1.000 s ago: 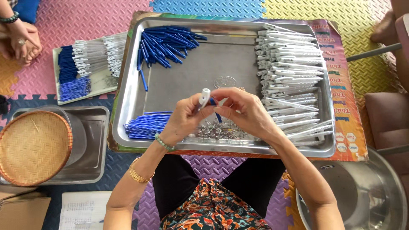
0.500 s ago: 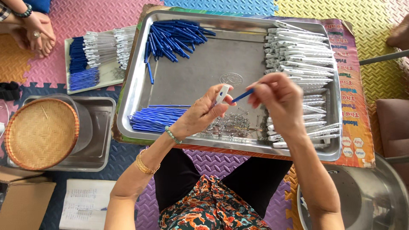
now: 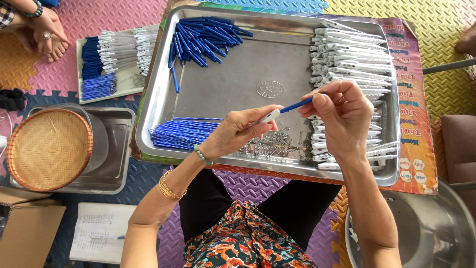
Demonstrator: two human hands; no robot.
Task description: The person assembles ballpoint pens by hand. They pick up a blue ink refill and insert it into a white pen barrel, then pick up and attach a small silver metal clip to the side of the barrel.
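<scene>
My left hand (image 3: 237, 135) pinches a white pen barrel (image 3: 270, 116) over the big steel tray (image 3: 163, 79). A thin blue refill (image 3: 296, 105) is held in my right hand (image 3: 342, 116), its tip at the barrel's end. Below my hands lies a heap of small metal springs (image 3: 277, 144). Blue refills (image 3: 181, 134) are piled at the tray's near left, blue pen parts (image 3: 201, 37) at its far left, and white barrels (image 3: 352, 54) in rows along its right side.
A smaller tray (image 3: 126, 89) with blue and white pen parts lies at the far left, beside another person's hand and foot (image 3: 49, 34). A woven basket (image 3: 47, 149) sits in a steel tub. A steel bowl (image 3: 421, 233) is at the near right, a notebook (image 3: 99, 231) and cardboard box (image 3: 25, 233) at the near left.
My hands have drawn apart: the right hand moved to the right with the blue refill, now lined up with the white barrel in the left hand. The view shifted slightly.
</scene>
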